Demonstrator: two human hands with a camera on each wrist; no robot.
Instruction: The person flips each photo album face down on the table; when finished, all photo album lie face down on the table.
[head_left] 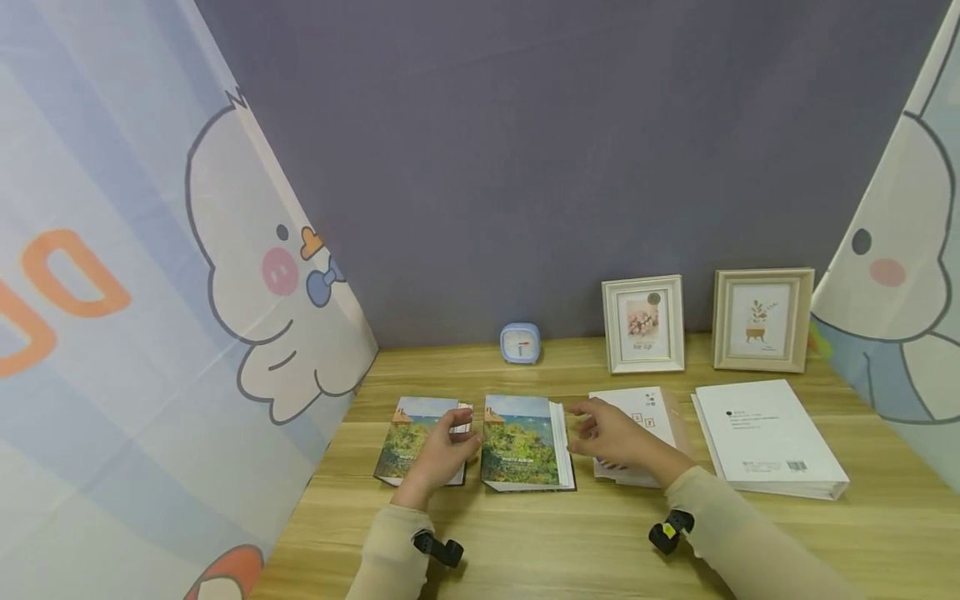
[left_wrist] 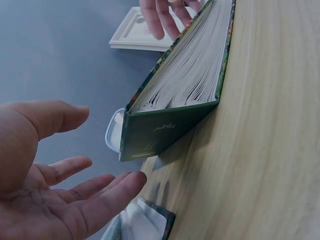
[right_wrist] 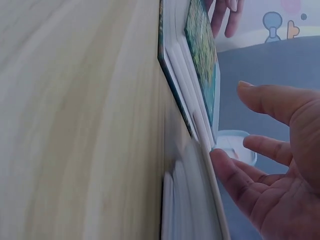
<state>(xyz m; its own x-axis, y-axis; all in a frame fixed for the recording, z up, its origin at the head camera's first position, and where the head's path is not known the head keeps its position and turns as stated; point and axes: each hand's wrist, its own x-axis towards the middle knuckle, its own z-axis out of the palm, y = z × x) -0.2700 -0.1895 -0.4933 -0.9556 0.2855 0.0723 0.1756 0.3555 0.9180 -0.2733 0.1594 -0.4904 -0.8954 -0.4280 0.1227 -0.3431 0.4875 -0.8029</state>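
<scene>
A photo album (head_left: 517,442) with a painted seaside cover lies in the middle of the table between my two hands. Just off its dark green spine (left_wrist: 165,130), my left hand (head_left: 442,454) has its fingers spread and holds nothing. On the page-edge side hovers my right hand (head_left: 618,435), also with relaxed, parted fingers and nothing in them. A matching album (head_left: 408,442) lies under the left hand, partly covered by it. Beneath the right hand is a white-covered album (head_left: 651,404), part of its cover hidden by the hand.
A larger white album (head_left: 768,433) lies at the right. Behind stand a small blue clock (head_left: 521,343) and two picture frames, one white (head_left: 643,325) and one beige (head_left: 760,321), near the grey back curtain (head_left: 555,167). Printed curtains hang on both sides.
</scene>
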